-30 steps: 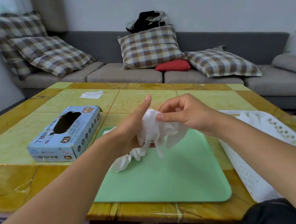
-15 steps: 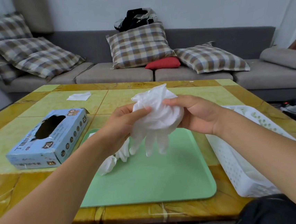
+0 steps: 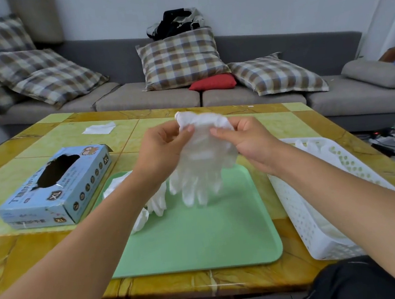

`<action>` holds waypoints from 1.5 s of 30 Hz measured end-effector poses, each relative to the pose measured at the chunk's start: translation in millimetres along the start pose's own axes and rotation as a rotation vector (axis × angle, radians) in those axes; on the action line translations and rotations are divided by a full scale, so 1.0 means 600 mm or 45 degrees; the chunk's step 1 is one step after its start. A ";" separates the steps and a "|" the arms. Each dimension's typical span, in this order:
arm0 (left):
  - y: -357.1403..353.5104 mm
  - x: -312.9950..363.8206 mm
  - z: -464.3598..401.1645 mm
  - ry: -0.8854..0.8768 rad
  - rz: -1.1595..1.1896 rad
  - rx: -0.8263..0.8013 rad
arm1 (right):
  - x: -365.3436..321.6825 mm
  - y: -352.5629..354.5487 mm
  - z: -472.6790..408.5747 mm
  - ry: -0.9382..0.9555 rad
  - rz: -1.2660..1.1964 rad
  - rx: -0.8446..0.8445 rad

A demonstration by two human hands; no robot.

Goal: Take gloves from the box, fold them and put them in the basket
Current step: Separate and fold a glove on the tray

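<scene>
Both hands lifted the glove (image 3: pixel 204 158) higher since earlier; left hand (image 3: pixel 165 147) and right hand (image 3: pixel 241 140) each pinch its cuff so the fingers dangle over the green tray (image 3: pixel 200 240), probably to flatten it for folding.

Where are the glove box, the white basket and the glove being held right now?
glove box (image 3: pixel 58 189): head view, on its top face beside the opening.
white basket (image 3: pixel 304 221): head view, on its perforated near wall.
held glove (image 3: pixel 203 158): head view, on its palm between both hands.

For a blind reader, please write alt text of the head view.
Both hands, left hand and right hand, pinch a white glove by its cuff above a green tray; blue glove box left, white basket right.
</scene>
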State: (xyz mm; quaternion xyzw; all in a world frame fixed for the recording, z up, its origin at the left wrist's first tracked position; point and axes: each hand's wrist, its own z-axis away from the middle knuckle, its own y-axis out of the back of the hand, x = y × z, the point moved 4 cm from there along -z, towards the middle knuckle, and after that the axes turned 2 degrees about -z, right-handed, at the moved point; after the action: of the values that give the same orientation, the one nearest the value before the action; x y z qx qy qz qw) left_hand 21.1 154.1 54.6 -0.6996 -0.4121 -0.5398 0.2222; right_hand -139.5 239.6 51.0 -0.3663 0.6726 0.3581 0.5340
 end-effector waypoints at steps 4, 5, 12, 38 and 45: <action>0.002 0.031 -0.010 -0.334 -0.034 0.090 | -0.047 0.022 0.002 0.383 0.104 0.045; 0.004 0.024 -0.012 -0.345 -0.147 0.068 | -0.044 0.023 0.004 0.380 0.180 0.000; -0.029 -0.116 0.037 -0.041 -1.071 -0.985 | 0.089 0.015 0.039 -0.173 1.148 -0.861; 0.235 -0.150 0.021 0.420 -1.129 -0.145 | 0.095 -0.297 -0.048 0.083 1.078 -0.497; 0.243 -0.154 0.020 0.414 -1.089 -0.233 | 0.072 -0.269 -0.039 0.128 0.873 -0.545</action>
State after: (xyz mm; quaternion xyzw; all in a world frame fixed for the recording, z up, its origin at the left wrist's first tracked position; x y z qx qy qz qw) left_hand 139.7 50.4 -16.8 -0.3899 -0.5740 -0.7198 -0.0213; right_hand -16.0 138.0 -1.8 -0.2405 0.6913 0.6290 0.2619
